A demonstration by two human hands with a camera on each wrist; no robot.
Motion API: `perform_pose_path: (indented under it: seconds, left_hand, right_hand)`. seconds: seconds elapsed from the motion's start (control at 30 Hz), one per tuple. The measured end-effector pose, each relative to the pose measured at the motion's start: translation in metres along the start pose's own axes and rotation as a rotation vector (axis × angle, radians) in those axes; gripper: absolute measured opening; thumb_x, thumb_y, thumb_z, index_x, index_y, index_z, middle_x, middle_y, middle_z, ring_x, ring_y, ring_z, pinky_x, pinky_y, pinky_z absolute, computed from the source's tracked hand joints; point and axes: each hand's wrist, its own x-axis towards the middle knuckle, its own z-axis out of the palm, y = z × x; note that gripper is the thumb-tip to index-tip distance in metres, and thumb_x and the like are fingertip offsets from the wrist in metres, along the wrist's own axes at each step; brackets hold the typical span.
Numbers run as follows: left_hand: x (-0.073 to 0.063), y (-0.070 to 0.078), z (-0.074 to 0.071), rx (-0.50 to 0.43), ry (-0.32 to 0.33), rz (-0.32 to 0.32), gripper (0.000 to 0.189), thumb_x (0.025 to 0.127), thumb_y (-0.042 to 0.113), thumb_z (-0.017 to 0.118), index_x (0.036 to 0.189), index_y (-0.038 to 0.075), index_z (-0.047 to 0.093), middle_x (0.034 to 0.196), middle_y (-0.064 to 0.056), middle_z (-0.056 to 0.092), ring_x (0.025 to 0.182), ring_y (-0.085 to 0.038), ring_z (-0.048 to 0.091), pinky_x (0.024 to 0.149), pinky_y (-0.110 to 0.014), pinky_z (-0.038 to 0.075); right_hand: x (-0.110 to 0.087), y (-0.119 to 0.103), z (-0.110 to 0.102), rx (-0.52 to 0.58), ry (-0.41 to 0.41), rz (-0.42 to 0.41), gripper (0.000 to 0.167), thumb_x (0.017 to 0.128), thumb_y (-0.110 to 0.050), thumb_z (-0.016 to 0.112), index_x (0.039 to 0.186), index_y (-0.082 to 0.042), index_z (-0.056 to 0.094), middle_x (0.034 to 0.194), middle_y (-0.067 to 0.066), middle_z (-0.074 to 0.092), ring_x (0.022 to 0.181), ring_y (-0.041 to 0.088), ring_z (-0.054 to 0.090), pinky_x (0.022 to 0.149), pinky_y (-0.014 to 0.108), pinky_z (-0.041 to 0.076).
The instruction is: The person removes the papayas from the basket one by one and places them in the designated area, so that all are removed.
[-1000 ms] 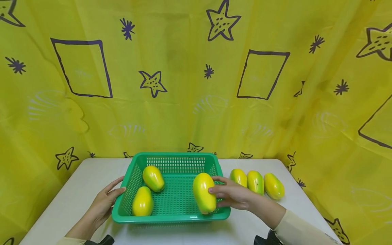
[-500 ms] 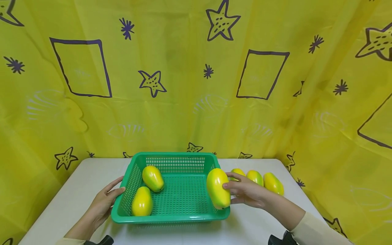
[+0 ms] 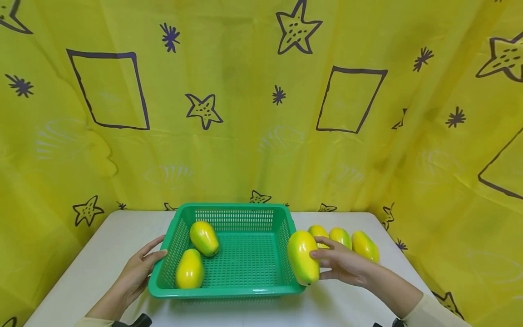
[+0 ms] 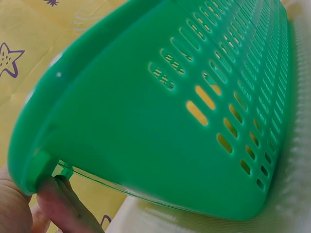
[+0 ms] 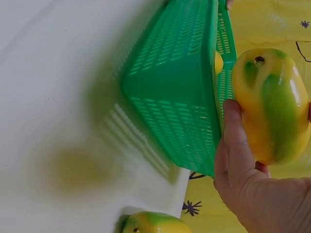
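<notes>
Fruit (image 3: 303, 257) lies in the right hand (image 3: 345, 262), thumb and fingers curled round its right side. From the head, it overlaps the right rim of the basket (image 3: 226, 291), long axis running far to near; the left hand (image 3: 136, 270), well apart, pinches the left rim. Two fruits (image 3: 190, 269) lie inside; three more (image 3: 365, 246), two partly hidden by the right hand, lie beyond it. In the left wrist view, the gripping fingers are cut off. In the right wrist view, rim contact is unclear.

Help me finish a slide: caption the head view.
Left hand grips basket with two fruits; right hand holds another fruit; three more on table.
</notes>
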Motion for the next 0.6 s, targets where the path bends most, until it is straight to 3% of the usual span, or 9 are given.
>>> perform_pose_path:
  seconds: [0.17,0.6]
  left_hand:
    - [0.0,0.0,0.0,-0.001,0.006,-0.001,0.072,0.097,0.028,0.063,0.157,0.015,0.024,0.107,0.004,0.068,0.084,-0.013,0.07,0.074,-0.032,0.061]
    - [0.0,0.0,0.001,0.014,0.014,0.001,0.072,0.097,0.029,0.063,0.157,0.014,0.024,0.113,0.001,0.067,0.086,-0.013,0.069,0.075,-0.034,0.061]
  right_hand:
    - [-0.005,0.003,-0.006,0.003,0.006,0.005,0.083,0.1,-0.021,0.055,0.152,0.003,-0.005,0.124,0.007,0.057,0.108,0.021,0.062,0.092,0.044,0.055]
    - [-0.021,0.018,-0.022,0.015,0.028,0.019,0.083,0.1,-0.018,0.053,0.151,0.002,-0.009,0.127,0.009,0.053,0.111,0.02,0.06,0.095,0.049,0.053]
